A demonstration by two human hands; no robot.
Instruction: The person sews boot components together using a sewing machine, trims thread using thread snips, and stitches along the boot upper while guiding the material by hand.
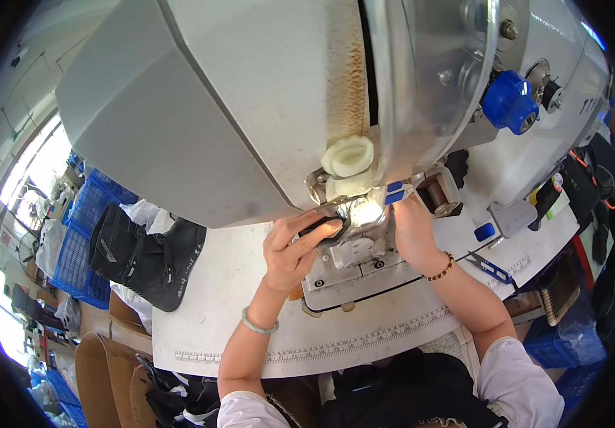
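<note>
My left hand (291, 250) has its fingers closed on a small black piece (330, 230) at the left of the lit needle area of a grey sewing machine (250, 93). The kind of black piece cannot be made out. My right hand (414, 230) is raised at the right side of the needle area, next to a blue-faced part (394, 192) of the machine. Its fingertips are partly hidden there, so what they hold, if anything, does not show. Below both hands lies the machine's metal bed plate (343, 278).
A black boot (154, 260) stands on the white table (214, 321) at left. Blue-handled thread snips (493, 268) lie right of my right wrist. A brown thread spool (434, 194) sits by the machine. Blue crates (82, 250) and cardboard boxes (104, 371) are at left.
</note>
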